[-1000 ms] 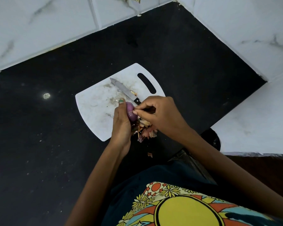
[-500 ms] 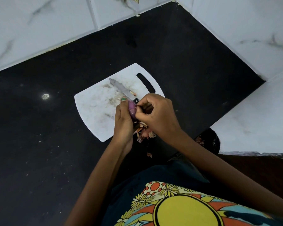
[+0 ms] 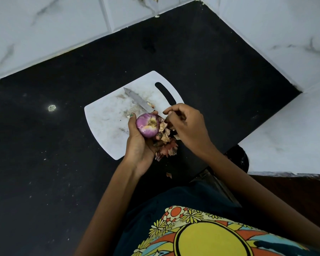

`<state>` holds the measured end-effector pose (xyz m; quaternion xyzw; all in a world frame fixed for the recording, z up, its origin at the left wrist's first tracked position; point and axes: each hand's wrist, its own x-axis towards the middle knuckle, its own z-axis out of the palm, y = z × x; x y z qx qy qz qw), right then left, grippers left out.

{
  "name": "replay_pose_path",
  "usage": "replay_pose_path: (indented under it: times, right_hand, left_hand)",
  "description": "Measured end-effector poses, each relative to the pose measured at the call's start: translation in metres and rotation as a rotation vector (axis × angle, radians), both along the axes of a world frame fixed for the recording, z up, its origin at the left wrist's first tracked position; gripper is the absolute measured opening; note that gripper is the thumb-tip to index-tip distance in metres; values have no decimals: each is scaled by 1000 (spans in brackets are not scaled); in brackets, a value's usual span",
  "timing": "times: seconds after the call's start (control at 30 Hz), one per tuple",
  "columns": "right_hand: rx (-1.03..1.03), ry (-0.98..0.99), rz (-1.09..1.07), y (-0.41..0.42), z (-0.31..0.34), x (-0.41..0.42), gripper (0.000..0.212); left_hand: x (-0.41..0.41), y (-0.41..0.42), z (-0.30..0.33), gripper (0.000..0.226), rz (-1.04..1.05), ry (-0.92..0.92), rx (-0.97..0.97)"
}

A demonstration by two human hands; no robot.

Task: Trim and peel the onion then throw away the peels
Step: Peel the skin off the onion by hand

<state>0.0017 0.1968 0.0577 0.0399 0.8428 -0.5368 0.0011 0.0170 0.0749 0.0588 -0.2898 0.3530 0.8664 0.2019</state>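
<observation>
My left hand (image 3: 139,145) cups a purple onion (image 3: 147,125) over the near right corner of a white cutting board (image 3: 103,119), its trimmed end turned up toward me. A pile of dry brown and reddish peels (image 3: 166,145) lies under and to the right of the onion, at the board's edge. My right hand (image 3: 187,126) hovers just right of the onion with thumb and fingers pinched; whether a scrap of peel sits between them cannot be told. A knife (image 3: 139,100) rests on the board, its handle hidden behind my hands.
The board lies on a black speckled counter (image 3: 44,163) bounded by white marbled tile walls (image 3: 44,24) at the back and right. One loose peel scrap (image 3: 168,175) lies on the counter near me. A dark object (image 3: 238,157) sits at the counter's right edge.
My left hand has turned the onion so its trimmed end faces up. My right hand has pulled away from the onion to the right.
</observation>
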Motion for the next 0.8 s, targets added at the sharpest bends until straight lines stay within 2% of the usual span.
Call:
replay_pose_path:
  times: [0.1, 0.23, 0.27, 0.37, 0.47, 0.57, 0.63, 0.8]
  right_hand:
    - [30, 29, 62, 1, 5, -2, 24]
    - [-15, 41, 94, 3, 9, -4, 5]
    - [-31, 37, 107, 3, 11, -4, 8]
    - [-32, 56, 232, 5, 17, -3, 13]
    - [80, 133, 394, 6, 22, -3, 17]
    - [124, 190, 434, 4, 22, -2, 20]
    - [109, 202, 425, 2, 23, -1, 16]
    - [96, 127, 429, 0, 24, 0, 11]
  left_hand:
    - [1, -1, 1, 56, 4, -19, 21]
    - [0, -2, 3, 58, 21, -37, 51]
    - [1, -3, 3, 58, 24, -44, 56]
    - [0, -7, -3, 63, 24, -72, 71]
    - [0, -8, -5, 73, 2, -73, 58]
    - [-1, -11, -7, 76, -57, -44, -20]
    - [-2, -13, -11, 73, -88, -33, -99]
    - [-1, -17, -14, 76, -161, 18, -249]
